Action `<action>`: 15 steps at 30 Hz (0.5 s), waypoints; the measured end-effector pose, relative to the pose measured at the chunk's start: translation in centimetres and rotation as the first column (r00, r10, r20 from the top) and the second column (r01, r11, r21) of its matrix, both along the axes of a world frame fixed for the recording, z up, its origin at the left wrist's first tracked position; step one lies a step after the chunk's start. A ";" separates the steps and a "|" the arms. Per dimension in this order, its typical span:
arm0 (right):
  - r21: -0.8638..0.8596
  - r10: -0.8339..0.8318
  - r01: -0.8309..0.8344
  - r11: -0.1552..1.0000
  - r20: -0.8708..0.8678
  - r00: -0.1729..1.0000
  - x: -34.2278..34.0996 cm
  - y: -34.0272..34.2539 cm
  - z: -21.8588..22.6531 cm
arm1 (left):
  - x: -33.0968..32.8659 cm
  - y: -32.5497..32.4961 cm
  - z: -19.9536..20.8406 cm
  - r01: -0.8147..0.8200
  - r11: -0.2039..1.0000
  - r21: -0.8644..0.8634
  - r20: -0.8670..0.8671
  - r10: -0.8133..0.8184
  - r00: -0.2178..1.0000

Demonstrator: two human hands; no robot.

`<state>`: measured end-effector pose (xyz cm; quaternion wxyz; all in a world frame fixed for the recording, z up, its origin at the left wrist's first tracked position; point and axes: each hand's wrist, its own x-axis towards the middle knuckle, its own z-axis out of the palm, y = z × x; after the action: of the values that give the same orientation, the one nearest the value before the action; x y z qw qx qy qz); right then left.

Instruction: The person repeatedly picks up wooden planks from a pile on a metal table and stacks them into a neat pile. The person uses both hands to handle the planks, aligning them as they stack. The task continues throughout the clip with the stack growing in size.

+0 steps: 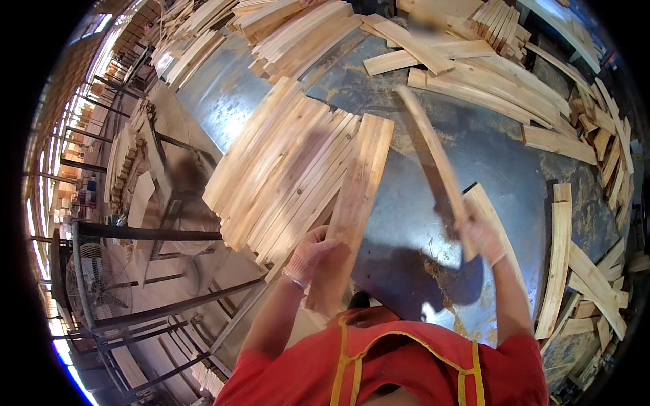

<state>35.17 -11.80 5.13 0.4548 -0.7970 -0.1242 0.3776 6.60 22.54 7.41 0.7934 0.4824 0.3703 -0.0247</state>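
Note:
A wide pale wooden board slants along the right side of a row of boards, its lower end over the table edge. My left hand, in a light glove, is closed on the left edge of this board near its lower end. My right hand, also gloved and a little blurred, grips a narrow wooden plank by its lower part. That plank is tilted up off the metal tabletop and casts a shadow. The row of boards lies side by side just left of the wide board.
Right of my right hand lies another board. Loose planks lie across the far right, with a scrap heap beyond. More stacked boards stand at the back. Left of the table are a metal frame and a fan.

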 end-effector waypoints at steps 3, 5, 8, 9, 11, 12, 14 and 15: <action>-0.262 0.285 -0.250 0.932 0.105 0.953 -8.9 1.5 -0.7 | 1.4 -0.5 0.5 -0.020 0.987 -0.162 0.068 0.031 0.997; -0.544 0.444 -0.267 0.795 0.223 0.868 -11.5 4.5 1.3 | 1.6 -0.9 -1.3 -0.070 0.971 -0.228 0.168 0.110 0.980; -0.105 0.079 -0.046 0.993 0.340 0.937 -13.5 7.9 0.1 | 3.3 -3.3 -1.0 -0.004 0.983 -0.183 0.173 0.036 0.984; -0.020 0.000 0.009 1.000 0.404 0.915 -14.6 9.8 1.0 | 3.4 -3.9 0.0 0.033 0.989 -0.146 0.145 -0.012 0.989; 0.237 -0.181 0.219 0.947 -0.170 0.969 -15.5 13.9 6.3 | 3.7 -2.9 3.7 0.681 0.718 0.139 -0.236 -0.644 0.728; 0.204 -0.141 0.162 0.966 -0.114 0.983 -15.7 14.4 6.5 | 3.9 -2.4 2.9 0.847 0.192 0.495 -0.561 -0.673 0.481; 0.132 0.028 -0.036 0.991 0.062 0.998 -14.6 14.4 5.7 | 2.0 -1.2 4.1 0.491 -0.268 0.829 -0.558 -0.472 0.683; 0.077 0.158 -0.172 0.982 0.158 0.975 -14.4 14.1 4.9 | 0.9 -0.5 5.1 0.321 -0.441 0.838 -0.518 -0.459 0.722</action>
<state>20.82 2.29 9.98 0.4465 -0.7889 -0.2411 0.3465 7.45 22.03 12.56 0.0571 0.9984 -0.0005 -0.0021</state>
